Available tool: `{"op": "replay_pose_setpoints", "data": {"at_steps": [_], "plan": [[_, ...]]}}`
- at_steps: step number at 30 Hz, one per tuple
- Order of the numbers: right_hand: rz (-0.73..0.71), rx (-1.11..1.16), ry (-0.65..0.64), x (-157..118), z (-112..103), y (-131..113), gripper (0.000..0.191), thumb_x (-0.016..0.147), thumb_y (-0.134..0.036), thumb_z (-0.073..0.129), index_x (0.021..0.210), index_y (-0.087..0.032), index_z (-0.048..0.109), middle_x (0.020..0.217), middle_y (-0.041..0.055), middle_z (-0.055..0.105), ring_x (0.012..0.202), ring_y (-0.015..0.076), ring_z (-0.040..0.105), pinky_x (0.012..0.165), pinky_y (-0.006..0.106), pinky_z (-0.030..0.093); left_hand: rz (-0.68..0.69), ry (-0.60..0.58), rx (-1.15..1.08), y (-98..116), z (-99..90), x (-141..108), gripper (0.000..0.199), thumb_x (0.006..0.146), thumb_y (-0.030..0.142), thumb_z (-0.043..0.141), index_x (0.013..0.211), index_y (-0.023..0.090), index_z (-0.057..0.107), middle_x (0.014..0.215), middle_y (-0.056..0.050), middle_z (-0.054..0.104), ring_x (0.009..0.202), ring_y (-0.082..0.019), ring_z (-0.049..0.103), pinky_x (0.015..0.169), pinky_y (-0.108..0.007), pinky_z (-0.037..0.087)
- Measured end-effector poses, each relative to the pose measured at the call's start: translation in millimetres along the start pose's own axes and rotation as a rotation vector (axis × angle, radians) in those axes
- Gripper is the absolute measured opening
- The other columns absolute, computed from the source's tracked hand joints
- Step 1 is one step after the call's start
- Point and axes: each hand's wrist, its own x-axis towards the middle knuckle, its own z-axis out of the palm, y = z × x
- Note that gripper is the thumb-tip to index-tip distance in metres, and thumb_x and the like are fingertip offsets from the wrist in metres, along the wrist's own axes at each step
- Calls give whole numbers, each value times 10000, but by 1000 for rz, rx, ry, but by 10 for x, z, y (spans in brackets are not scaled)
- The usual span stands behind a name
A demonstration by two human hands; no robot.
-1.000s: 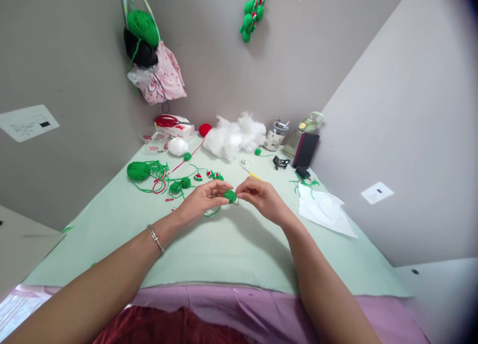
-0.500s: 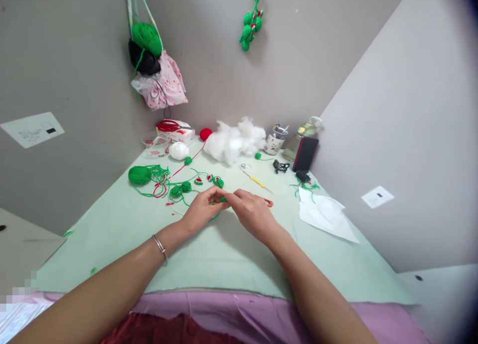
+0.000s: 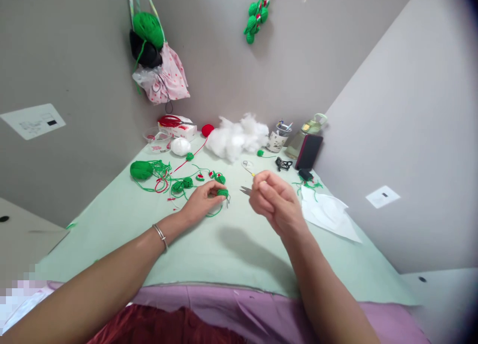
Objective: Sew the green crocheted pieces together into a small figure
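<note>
My left hand (image 3: 205,199) pinches a small green crochet piece (image 3: 223,192) between thumb and fingers, and a short dark strand (image 3: 228,202) hangs from its right side. Off to the right, apart from the piece, my right hand (image 3: 275,200) is raised with its fingertips pressed together. Whatever they hold is too fine to make out. The tips of a pair of scissors (image 3: 245,190) poke out at the left of this hand, which hides the rest. Beyond the left hand lie small green-and-red crochet pieces (image 3: 220,178) and green crochet balls (image 3: 178,186).
A green yarn ball (image 3: 141,170) with tangled strands lies at the left. White stuffing (image 3: 237,137), a red yarn ball (image 3: 207,130) and a pen cup (image 3: 277,139) stand at the back. Right of them are a bottle (image 3: 298,145), a phone (image 3: 309,152) and white paper (image 3: 328,214).
My right hand has pulled away from the green crochet piece, up and to the right. My left hand keeps the piece, which now shows more fully with the dark strand.
</note>
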Motion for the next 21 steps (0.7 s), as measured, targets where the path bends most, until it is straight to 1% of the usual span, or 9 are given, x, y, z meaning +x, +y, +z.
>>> {"op": "replay_pose_setpoints", "data": {"at_steps": [1,2,5,8,11,14,17,19,21], "plan": [[-13,0,24,-2,-16,-28,178,979,-365,562,907,-205,527,490,-126,312,399,60,241,436,218,205,-6,-4,-20,-5,-15,8,275,756,297,748,992,168,693,943,-49,683,877,-195,615,837,-334,466],[-15,-29,53,1,-32,-38,164,983,-351,559,913,-206,527,490,-117,359,406,63,282,446,220,231,-7,-12,-54,-5,-26,13,289,764,306,747,1013,172,688,965,-51,687,892,-195,622,846,-335,471],[10,-199,124,31,-67,23,133,992,-319,534,914,-217,500,525,-75,535,462,90,439,495,232,326,-14,-30,-176,17,-31,9,326,776,326,762,1058,187,676,1017,-52,689,952,-198,634,893,-341,472],[33,-366,141,68,-88,148,109,970,-292,544,906,-225,487,605,-43,637,535,113,541,550,248,390,-30,-30,-223,58,-15,-10,331,770,337,783,1050,189,683,1027,-50,690,977,-199,634,930,-349,462],[35,-509,141,100,-114,261,100,925,-289,591,883,-213,543,733,-10,676,660,135,627,630,269,449,-34,-31,-241,106,-8,-27,339,777,333,777,1072,193,684,1010,-43,685,946,-192,633,921,-350,465],[-1,-584,195,137,-146,351,126,888,-310,632,839,-198,600,821,14,665,733,142,617,697,286,481,-38,-40,-265,151,-11,-38,374,801,331,754,1142,201,668,1020,-43,685,945,-186,633,920,-345,462],[-19,-509,259,167,-157,411,161,883,-341,629,832,-194,590,906,39,670,806,157,622,728,298,509,-56,-48,-293,168,-6,-41,396,797,333,761,1153,196,658,1071,-60,698,1025,-197,627,941,-337,449],[-20,-470,256,171,-146,422,161,889,-342,621,836,-195,584,897,37,664,800,159,626,700,291,512,-85,-55,-316,153,2,-40,422,782,329,779,1160,195,648,1075,-65,708,1041,-203,632,945,-340,451],[-35,-499,250,161,-128,411,141,889,-322,630,833,-197,599,839,20,642,742,148,606,661,280,495,-90,-57,-326,126,10,-38,409,769,330,791,1129,191,655,1059,-65,713,1030,-208,645,939,-345,462]]}}
